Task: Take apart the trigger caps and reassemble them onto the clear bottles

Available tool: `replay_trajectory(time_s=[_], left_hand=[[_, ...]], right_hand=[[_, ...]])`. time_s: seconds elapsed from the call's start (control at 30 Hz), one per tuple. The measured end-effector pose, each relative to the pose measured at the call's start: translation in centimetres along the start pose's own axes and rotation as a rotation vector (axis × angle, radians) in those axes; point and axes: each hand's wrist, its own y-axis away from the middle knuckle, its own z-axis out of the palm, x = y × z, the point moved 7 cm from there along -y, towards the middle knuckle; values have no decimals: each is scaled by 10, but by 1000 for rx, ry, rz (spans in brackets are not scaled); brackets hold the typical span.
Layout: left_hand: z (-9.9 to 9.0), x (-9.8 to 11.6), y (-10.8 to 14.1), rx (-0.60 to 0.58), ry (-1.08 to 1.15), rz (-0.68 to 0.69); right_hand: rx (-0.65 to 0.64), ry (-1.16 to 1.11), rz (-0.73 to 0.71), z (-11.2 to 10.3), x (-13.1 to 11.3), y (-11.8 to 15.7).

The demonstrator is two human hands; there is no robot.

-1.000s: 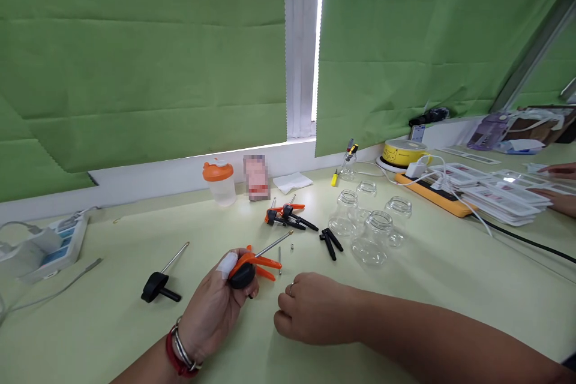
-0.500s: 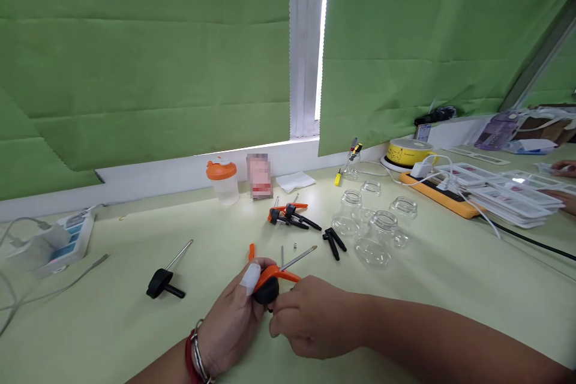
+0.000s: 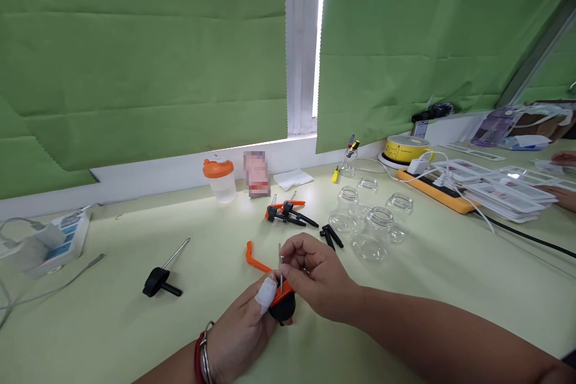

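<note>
My left hand (image 3: 249, 321), its thumb wrapped in white tape, grips a black-and-orange lid part (image 3: 282, 306) near the table's front. My right hand (image 3: 315, 273) pinches the top of a thin metal rod (image 3: 281, 281) that stands upright over the orange piece. An orange strip (image 3: 257, 263) lies behind the left fingers. To the left rests a black part (image 3: 157, 281) with a metal shaft and a handle. Farther back are two black-and-orange assemblies (image 3: 285, 213), and black handles (image 3: 332, 235) lie behind my right hand.
Several clear glass jars (image 3: 380, 231) stand right of centre. An orange-lidded cup (image 3: 219, 179) is by the window. Power strips (image 3: 438, 192) (image 3: 67, 240) lie at both sides. Another person's hand (image 3: 558, 197) is at the far right by white trays (image 3: 508, 198).
My right hand has risen from beside the lid part to above it and now holds the rod upright. The lid part has turned and shifted slightly right in my left hand.
</note>
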Motion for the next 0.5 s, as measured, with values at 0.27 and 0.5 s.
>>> replay_trajectory(time_s=[0.27, 0.5], left_hand=[[5, -2, -1, -66, -27, 8], [3, -4, 0, -60, 18, -3]], right_hand=[[2, -1, 35, 2, 7, 3], [-46, -33, 114, 6, 12, 3]])
